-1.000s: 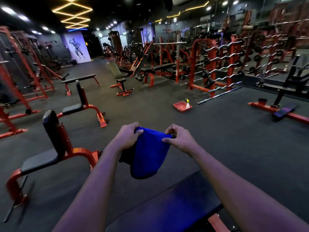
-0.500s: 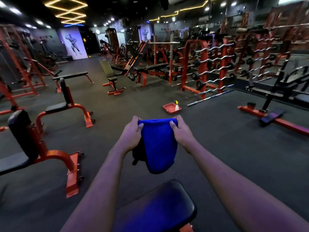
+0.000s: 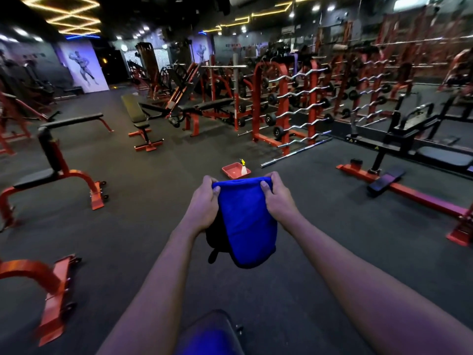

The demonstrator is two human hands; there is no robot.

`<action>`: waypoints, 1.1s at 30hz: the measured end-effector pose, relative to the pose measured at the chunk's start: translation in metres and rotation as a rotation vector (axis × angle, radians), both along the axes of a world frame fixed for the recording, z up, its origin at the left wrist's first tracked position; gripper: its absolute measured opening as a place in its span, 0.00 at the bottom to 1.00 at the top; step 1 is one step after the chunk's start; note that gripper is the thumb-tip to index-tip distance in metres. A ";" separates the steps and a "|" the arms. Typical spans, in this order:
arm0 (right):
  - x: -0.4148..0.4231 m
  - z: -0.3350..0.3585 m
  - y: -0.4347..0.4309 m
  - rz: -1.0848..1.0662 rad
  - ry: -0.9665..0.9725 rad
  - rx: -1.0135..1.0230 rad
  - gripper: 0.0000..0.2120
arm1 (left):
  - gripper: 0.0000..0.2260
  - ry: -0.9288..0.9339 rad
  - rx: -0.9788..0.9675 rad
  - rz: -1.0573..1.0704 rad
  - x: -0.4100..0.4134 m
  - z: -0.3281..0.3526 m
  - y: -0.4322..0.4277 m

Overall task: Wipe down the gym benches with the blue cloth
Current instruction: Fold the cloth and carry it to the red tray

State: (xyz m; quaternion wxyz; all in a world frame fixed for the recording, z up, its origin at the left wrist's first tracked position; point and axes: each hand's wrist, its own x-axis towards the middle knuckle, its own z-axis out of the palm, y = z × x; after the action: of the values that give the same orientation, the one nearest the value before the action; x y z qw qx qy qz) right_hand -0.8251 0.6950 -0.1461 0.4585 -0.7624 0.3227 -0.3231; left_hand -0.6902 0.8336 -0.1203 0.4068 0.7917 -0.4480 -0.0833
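A blue cloth (image 3: 247,221) hangs folded in front of me, held up in the air at its top edge. My left hand (image 3: 203,203) pinches its left top corner and my right hand (image 3: 277,198) pinches its right top corner. Below my arms, at the bottom edge of the view, only the rounded end of a black padded bench (image 3: 212,334) shows. An upright-back bench with an orange frame (image 3: 55,170) stands to the left, and a flat black bench (image 3: 73,120) lies farther back.
A red tray (image 3: 231,170) with a spray bottle (image 3: 243,168) sits on the dark floor just beyond the cloth. An orange frame foot (image 3: 53,295) lies at lower left. A barbell rack (image 3: 289,103) and a low orange-railed bench (image 3: 399,160) stand to the right.
Both hands have spread the cloth's top edge wider and raised it slightly. The view has shifted forward, so the near bench shows less and the left benches have slid left.
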 end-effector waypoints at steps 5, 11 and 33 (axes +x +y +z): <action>0.042 0.010 -0.091 0.043 0.030 -0.023 0.09 | 0.06 0.014 -0.018 0.041 0.037 0.006 -0.087; 0.102 0.030 -0.181 0.085 0.008 -0.051 0.09 | 0.06 0.015 -0.036 0.094 0.096 0.019 -0.172; 0.486 0.039 -0.469 0.415 -0.009 -0.046 0.07 | 0.06 0.010 -0.041 0.392 0.429 0.023 -0.428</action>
State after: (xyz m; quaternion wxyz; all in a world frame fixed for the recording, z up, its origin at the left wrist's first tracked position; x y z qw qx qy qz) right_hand -0.3393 0.2263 -0.1076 0.4990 -0.8214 0.1490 -0.2324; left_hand -0.2613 0.4059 -0.0976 0.4334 0.8549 -0.2850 0.0028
